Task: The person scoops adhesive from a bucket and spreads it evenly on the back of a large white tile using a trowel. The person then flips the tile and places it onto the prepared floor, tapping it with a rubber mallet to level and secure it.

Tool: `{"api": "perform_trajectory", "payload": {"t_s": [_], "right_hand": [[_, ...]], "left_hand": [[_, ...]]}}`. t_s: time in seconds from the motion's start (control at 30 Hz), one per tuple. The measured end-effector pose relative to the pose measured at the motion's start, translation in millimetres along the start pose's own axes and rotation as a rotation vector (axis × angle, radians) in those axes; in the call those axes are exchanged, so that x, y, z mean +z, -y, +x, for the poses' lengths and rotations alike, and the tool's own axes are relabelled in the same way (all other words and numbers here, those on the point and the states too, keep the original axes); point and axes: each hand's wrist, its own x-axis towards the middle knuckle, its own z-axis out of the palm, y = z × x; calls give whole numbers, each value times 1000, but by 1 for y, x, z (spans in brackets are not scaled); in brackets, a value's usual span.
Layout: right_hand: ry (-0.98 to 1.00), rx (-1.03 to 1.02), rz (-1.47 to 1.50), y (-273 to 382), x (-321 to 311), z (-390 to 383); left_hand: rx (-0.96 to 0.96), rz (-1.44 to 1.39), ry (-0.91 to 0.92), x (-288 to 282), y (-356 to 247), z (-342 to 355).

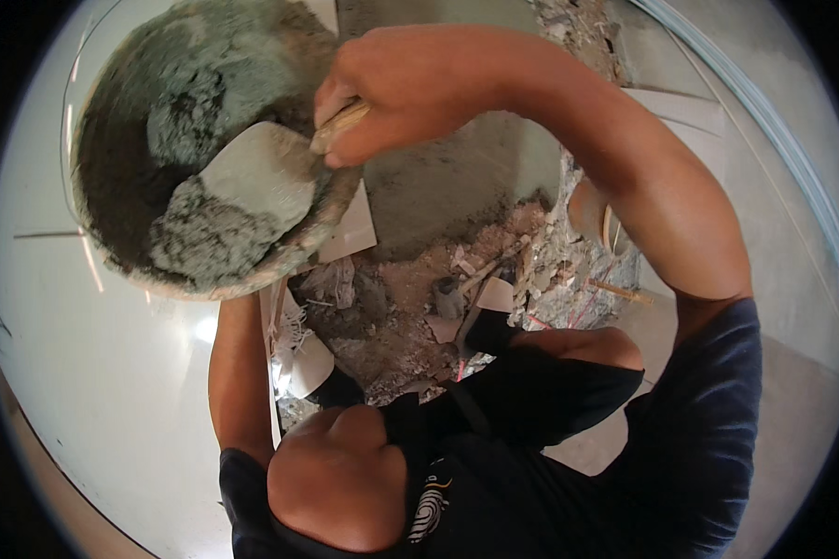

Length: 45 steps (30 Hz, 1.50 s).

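My right hand [364, 107] is closed around the wooden handle [343, 126] of a trowel whose broad blade [256, 172] lies inside a round, mortar-crusted bucket [289, 252]. Wet grey mortar [210, 233] is heaped under and beside the blade, with more at the back of the bucket. My left forearm [242, 363] runs up from the lower edge to beneath the bucket's near side; that hand is hidden behind it.
Below me is a strip of broken rubble [410, 307] beside smoothed grey cement [438, 186]. Pale glossy tiles [103, 391] lie at the left, grey tiles [755, 373] at the right. Long pale lengths [774, 130] run along the upper right edge. My bent knees are low in view.
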Motion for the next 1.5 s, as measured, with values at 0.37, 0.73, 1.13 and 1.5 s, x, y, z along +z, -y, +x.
{"api": "perform_trajectory", "payload": {"t_s": [0.37,0.73,1.13,1.5], "right_hand": [[-452,-25,759,-29,90,-124],[-536,580,829,-100,247,-304],[-651,921,1186,-228,320,-342],[-693,845,726,-390,226,-256]], "left_hand": [[-27,151,139,1,-3,-2],[234,901,319,33,-92,-33],[401,1003,341,74,-180,-15],[243,979,-560,100,-88,121]]}}
